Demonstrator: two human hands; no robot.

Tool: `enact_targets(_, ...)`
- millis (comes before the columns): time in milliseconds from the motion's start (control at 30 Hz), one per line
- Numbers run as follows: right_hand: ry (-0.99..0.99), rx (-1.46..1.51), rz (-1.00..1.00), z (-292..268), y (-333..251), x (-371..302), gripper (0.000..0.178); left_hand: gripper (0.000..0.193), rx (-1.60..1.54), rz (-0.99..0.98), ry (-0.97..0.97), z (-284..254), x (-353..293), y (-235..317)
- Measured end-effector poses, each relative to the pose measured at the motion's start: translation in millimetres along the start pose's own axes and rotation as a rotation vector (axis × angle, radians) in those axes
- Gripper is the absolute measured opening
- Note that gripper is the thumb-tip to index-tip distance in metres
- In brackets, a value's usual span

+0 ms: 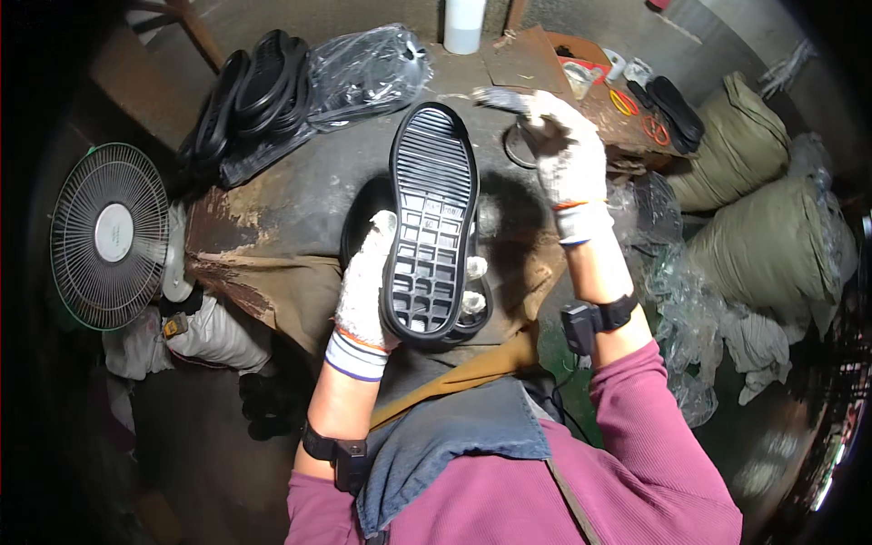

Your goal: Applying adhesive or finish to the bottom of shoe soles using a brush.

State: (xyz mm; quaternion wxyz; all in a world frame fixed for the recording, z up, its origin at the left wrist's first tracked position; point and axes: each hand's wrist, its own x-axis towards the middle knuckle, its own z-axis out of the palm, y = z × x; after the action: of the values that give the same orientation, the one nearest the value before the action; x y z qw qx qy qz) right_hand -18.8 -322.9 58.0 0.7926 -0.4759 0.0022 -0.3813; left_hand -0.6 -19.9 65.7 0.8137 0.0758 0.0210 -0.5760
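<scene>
My left hand (361, 286), in a white knit glove, is closed round a black shoe sole (434, 218). Its ribbed and gridded cavity faces up, toe end away from me. White fingertips show past its right edge, against another black sole-like piece (481, 313) partly hidden beneath. To the right, my gloved right hand (568, 150) is raised over the table, closed on a brush (500, 99) whose bristle end points left. Just below that hand is the rim of a round container (516, 145), mostly covered by the glove.
Several black soles (263, 86) are stacked at the back left beside a clear plastic bag (372, 73). A fan (111, 232) stands left. At the back right are a red-edged box (586, 74), orange-handled scissors (654, 130) and black soles (677, 109). Green sacks (758, 227) stand right.
</scene>
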Motion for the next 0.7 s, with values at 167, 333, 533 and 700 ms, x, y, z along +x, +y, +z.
enact_targets(167,-0.135,-1.319,-0.613,13.8,-10.4,-10.6,0.029,0.079,0.022,-0.109,0.032,0.5,-8.1,-4.4)
enact_targets(333,-0.307,-1.189,-0.422,52.8,-18.2,-37.8,0.026,0.08,0.051,-0.171,0.0,-12.7,-13.8,-1.2)
enact_targets(533,-0.246,-0.699,0.048,98.6,-30.4,-99.3,0.017,0.074,0.762,0.215,0.017,-29.1,-7.3,-3.9)
enact_targets(700,-0.355,-0.617,0.106,107.3,-35.7,-145.7,0.015,0.071,0.115,0.181,-0.222,-42.1,6.0,25.8)
